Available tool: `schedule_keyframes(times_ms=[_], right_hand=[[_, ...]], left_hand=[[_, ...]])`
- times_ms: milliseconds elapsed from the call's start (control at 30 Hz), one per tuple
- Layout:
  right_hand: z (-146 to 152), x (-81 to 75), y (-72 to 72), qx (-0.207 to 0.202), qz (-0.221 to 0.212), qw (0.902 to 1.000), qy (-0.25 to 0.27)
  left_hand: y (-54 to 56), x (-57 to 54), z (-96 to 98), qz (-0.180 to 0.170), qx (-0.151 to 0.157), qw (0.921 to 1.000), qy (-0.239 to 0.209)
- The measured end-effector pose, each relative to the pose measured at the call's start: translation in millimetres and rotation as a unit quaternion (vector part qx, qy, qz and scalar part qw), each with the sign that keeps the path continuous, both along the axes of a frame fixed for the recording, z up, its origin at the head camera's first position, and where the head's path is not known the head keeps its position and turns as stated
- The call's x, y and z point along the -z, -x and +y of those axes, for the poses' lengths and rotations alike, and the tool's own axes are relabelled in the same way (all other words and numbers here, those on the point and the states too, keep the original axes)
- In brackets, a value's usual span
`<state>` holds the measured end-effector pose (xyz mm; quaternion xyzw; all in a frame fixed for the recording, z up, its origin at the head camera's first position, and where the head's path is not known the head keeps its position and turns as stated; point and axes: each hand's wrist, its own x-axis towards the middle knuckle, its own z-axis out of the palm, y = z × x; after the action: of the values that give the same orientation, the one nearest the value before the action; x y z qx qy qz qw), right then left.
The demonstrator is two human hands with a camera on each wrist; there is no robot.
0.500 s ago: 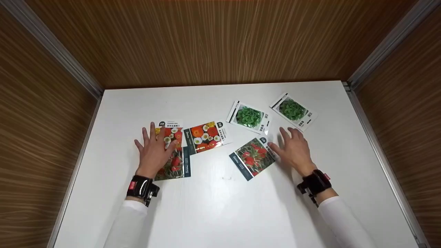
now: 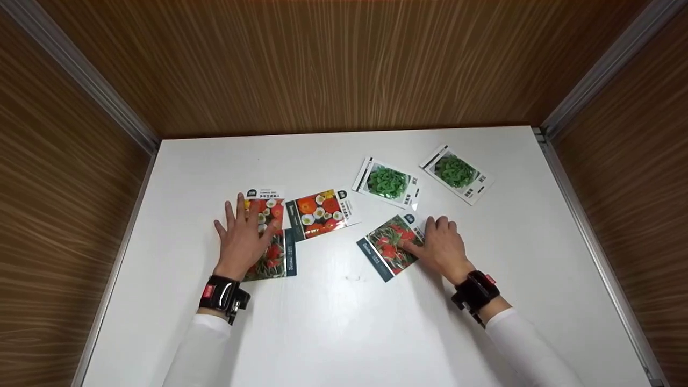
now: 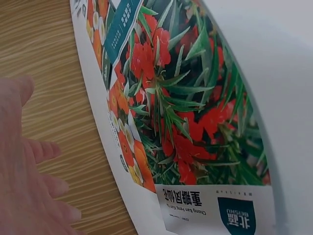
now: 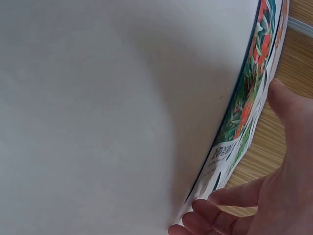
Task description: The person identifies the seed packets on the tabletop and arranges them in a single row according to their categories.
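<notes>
In the head view, my left hand (image 2: 244, 239) lies with spread fingers over two seed packets at the left. One is an orange-and-white flower packet (image 2: 275, 208); below it is a red-flower packet (image 2: 274, 258), which fills much of the left wrist view. Across the table, my right hand (image 2: 443, 247) is at the right edge of another red-flower seed packet (image 2: 388, 248). Its thumb lies over the picture, while the bent fingers reach its white end (image 4: 215, 169) in the right wrist view. No pinch shows between thumb and fingers.
A second orange-and-white flower packet (image 2: 321, 212) lies tilted beside the left pair. Two green-leaf seed packets (image 2: 387, 183) lie farther back on the right. Wood-grain panels (image 2: 344, 64) enclose the white table (image 2: 333, 322) at the back and sides.
My right hand has moved left and slightly nearer to me, bringing its thumb over the red-flower packet. My left hand has barely shifted, and the packets lie as before.
</notes>
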<state>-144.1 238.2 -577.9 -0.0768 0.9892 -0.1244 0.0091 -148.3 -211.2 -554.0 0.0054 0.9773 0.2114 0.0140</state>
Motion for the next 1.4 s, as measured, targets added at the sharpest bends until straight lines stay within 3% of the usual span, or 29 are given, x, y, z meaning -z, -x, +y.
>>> schedule_keyframes(times_ms=[300,533,967,1133,1267,1400], right_hand=[[-1.9,-0.4,5.8,-0.013,0.019,0.9997,-0.013],[4.3,3.5,15.1,-0.010,-0.001,0.9991,0.041],[10.0,1.6,14.5,0.002,-0.027,0.9887,0.147],[15.7,-2.4,15.8,0.008,-0.028,0.9751,0.220],[17.6,-9.9,21.0,0.003,-0.049,0.9552,0.292],[13.9,-19.6,26.2,-0.009,-0.075,0.9304,0.359]], left_hand=[[-0.8,3.1,-1.0,-0.015,-0.004,0.9999,0.000],[-1.5,4.0,0.0,-0.011,-0.007,0.9999,0.004],[-5.9,7.0,-5.3,0.003,-0.019,0.9996,-0.018],[-5.7,6.3,-2.7,-0.005,-0.016,0.9997,-0.016],[-6.0,4.1,4.4,0.001,-0.007,0.9997,-0.025],[-7.0,-0.2,18.1,0.033,0.014,0.9972,-0.066]])
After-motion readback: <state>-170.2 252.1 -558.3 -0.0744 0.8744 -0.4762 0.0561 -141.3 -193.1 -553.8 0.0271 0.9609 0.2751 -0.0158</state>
